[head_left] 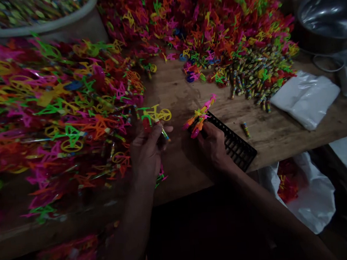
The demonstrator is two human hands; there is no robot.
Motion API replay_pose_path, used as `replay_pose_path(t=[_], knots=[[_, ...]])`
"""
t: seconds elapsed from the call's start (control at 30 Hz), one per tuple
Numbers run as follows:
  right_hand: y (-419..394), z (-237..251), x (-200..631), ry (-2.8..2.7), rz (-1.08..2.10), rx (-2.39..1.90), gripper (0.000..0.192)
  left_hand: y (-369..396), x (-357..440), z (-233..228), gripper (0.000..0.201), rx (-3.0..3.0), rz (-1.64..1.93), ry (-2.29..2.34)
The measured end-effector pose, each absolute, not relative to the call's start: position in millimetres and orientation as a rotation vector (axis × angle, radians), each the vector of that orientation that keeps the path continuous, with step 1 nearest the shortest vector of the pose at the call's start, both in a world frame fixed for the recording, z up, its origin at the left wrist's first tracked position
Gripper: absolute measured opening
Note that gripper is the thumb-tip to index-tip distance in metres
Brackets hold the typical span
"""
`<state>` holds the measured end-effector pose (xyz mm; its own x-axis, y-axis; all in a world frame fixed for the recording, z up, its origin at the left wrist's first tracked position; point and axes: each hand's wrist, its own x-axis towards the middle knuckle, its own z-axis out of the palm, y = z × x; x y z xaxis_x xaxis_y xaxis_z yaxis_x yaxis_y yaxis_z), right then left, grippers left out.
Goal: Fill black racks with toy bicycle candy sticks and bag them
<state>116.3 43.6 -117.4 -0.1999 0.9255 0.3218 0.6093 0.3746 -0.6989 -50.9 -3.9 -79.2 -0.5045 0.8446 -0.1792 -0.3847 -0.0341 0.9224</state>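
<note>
My left hand (147, 150) holds a yellow and green plastic toy bicycle (156, 115) with a small striped stick under it, just right of a big heap of the same toys (57, 113). My right hand (212, 143) grips a bundle of pink, orange and yellow plastic toy pieces (200, 115), held over the near end of a black gridded tray (236, 145). Both hands hover above the wooden table (174, 94), a short gap between them.
A second heap of bright toys (202, 22) fills the back. Several small striped sticks (255, 78) lie at the right of it, one loose stick (245, 129) by the tray. White plastic bags (305, 98), a metal bowl (327, 16), a light basin (37, 16).
</note>
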Motion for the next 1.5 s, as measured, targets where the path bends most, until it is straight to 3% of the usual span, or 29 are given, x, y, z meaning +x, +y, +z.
replay_pose_path(t=[0.13, 0.4, 0.67, 0.87, 1.17, 1.33, 1.4, 1.5], knots=[[44, -121, 113, -1.852, 0.568, -1.307, 0.019, -11, -45, -78, 0.025, 0.591, 1.817, 1.223], [52, -123, 119, -1.942, 0.454, -1.338, 0.019, -16, -40, -76, 0.03, 0.525, 1.666, 1.157], [44, -124, 120, -1.711, 0.678, -1.253, 0.017, -16, -39, -92, 0.027, 0.434, 1.686, 1.176], [42, -118, 112, -1.957, 0.462, -1.386, 0.016, -16, -39, -91, 0.027, 0.469, 1.714, 1.158], [47, -126, 107, -2.06, 0.498, -1.427, 0.024, -43, -19, -72, 0.022, 0.801, 1.778, 1.371], [22, -103, 137, -2.036, 0.511, -1.274, 0.026, -74, 4, -63, 0.013, 0.893, 1.619, 1.511], [4, -86, 156, -1.954, 0.601, -1.166, 0.024, -77, 18, -64, 0.015, 0.829, 1.493, 1.505], [-17, -66, 176, -1.856, 0.999, -0.974, 0.02, -71, 38, -70, 0.021, 0.779, 1.363, 1.44]])
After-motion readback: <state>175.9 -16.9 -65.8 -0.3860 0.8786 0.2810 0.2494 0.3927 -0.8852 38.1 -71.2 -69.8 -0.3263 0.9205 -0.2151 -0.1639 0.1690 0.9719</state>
